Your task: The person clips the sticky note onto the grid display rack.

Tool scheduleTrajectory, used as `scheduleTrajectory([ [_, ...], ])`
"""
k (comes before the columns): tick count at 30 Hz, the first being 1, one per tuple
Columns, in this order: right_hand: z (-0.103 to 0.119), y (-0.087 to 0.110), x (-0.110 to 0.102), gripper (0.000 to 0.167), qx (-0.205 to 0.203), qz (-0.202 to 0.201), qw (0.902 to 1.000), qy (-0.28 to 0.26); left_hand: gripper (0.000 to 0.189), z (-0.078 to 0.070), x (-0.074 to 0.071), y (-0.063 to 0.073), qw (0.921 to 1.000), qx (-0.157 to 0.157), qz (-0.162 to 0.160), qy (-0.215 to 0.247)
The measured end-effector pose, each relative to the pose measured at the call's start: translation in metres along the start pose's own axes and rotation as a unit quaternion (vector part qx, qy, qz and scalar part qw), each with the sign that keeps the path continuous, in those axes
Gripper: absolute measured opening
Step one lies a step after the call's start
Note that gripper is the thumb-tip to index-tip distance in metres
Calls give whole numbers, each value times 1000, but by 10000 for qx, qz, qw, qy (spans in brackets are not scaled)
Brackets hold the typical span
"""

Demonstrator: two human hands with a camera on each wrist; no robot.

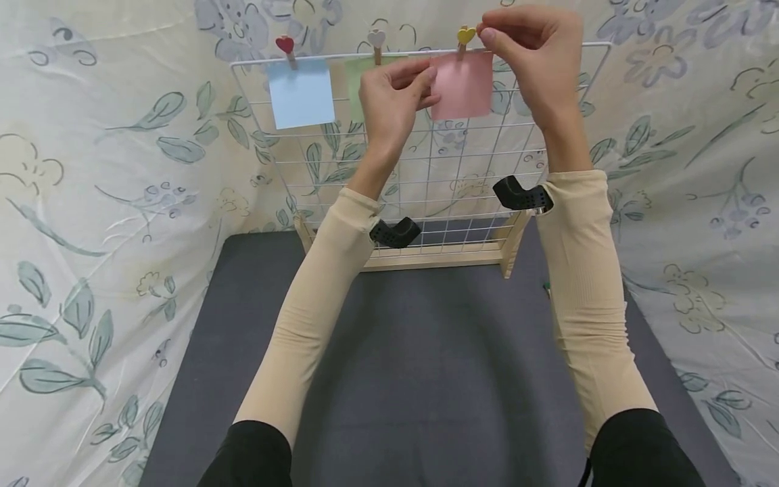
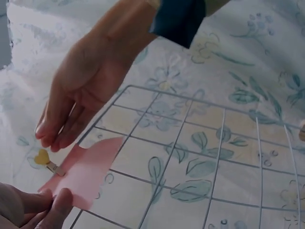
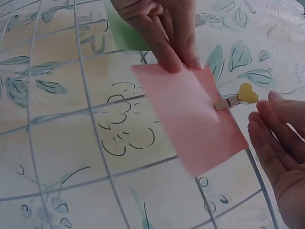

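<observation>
A pink paper square [image 1: 462, 88] hangs at the top bar of a white wire grid [image 1: 420, 162], held by a small wooden clothespin with a yellow heart [image 1: 466, 35]. My left hand [image 1: 395, 98] pinches the paper's left edge between thumb and fingers, also seen in the right wrist view. My right hand [image 1: 538, 61] is just right of the yellow heart, its fingers loosely bent. In the right wrist view a narrow gap shows between the right fingertips [image 3: 259, 114] and the heart clothespin [image 3: 238, 98]; nothing is in that hand.
Left along the bar hang a blue paper square [image 1: 301, 95] under a red heart clothespin [image 1: 286, 49] and a green one [image 1: 355, 78] under a white heart clothespin [image 1: 377, 44], partly behind my left hand. The grid stands in a wooden base [image 1: 438, 259] on a dark grey table [image 1: 438, 379].
</observation>
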State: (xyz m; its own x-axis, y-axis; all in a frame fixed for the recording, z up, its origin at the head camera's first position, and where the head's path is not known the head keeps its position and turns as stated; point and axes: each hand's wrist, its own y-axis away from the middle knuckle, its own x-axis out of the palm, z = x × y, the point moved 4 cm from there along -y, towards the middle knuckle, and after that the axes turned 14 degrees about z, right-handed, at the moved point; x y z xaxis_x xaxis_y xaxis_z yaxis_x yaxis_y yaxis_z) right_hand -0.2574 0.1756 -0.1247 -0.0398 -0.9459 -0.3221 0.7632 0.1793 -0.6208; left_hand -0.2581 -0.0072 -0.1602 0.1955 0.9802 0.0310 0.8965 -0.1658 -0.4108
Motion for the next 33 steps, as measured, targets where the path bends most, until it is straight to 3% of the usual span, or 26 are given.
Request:
scheduleTrajectory([
  [3, -2, 10, -1, 15, 21, -61, 9994, -353, 23, 7, -2, 0, 9997, -175, 155, 119],
  [8, -10, 26, 2, 16, 352, 65, 9981, -492, 25, 17, -4, 7, 9969, -429, 527, 394],
  [14, -27, 41, 6, 17, 635, 174, 9940, -871, 24, 27, -4, 19, 9923, -440, 913, 709],
  [21, -48, 59, 12, 15, 669, 487, 9867, -1401, 24, 41, -6, 30, 9907, -454, 1171, 525],
  [27, -61, 75, 16, 15, 962, 675, 9864, -1152, 23, 51, -8, 44, 9904, -380, 1314, 172],
  [33, -75, 93, 18, 16, 1079, 836, 9822, -1294, 22, 69, -23, 61, 9907, -505, 1265, -21],
])
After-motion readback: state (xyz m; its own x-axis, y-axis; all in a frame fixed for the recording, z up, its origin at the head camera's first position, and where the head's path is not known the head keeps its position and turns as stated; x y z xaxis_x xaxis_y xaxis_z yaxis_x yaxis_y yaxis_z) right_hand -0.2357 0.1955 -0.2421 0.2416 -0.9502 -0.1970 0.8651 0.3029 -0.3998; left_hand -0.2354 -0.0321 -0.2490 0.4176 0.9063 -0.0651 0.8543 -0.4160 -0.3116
